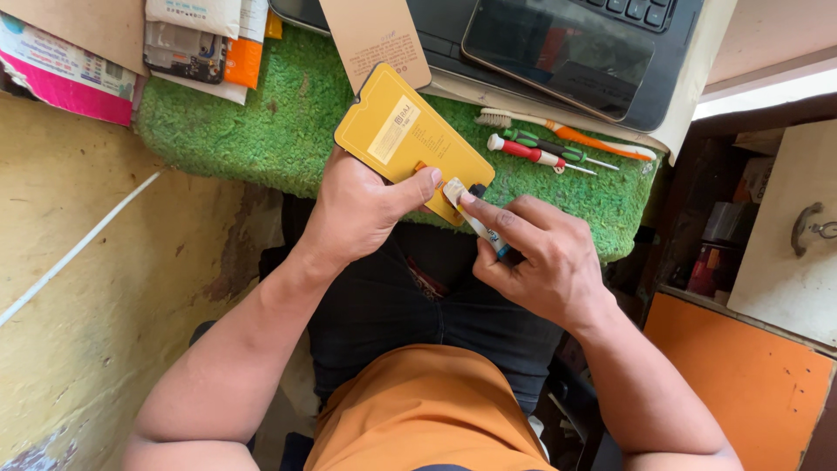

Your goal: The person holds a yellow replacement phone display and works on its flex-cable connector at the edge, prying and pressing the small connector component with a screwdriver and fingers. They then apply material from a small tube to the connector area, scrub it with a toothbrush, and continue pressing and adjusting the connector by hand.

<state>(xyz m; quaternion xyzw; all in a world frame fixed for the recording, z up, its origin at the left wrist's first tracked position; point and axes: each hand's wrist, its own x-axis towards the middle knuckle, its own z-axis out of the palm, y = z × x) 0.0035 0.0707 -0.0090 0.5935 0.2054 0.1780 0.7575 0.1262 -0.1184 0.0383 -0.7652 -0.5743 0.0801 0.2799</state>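
My left hand point(362, 209) grips a flat yellow panel point(410, 139) with a pale sticker, holding it by its near edge above the green mat point(261, 113), thumb pressed on its face. My right hand point(532, 253) holds a small white tube-like tool point(478, 222) with a dark tip, its end touching the panel's lower corner beside my left thumb. Both hands meet over my lap, just in front of the mat's near edge.
A red-handled and a green-handled screwdriver point(540, 153) and an orange toothbrush point(567, 131) lie on the mat at right. A dark laptop point(558, 44) with a phone on it sits behind. A brown card point(375, 35), packets point(200, 35), yellow wall left, orange cabinet point(741, 366) right.
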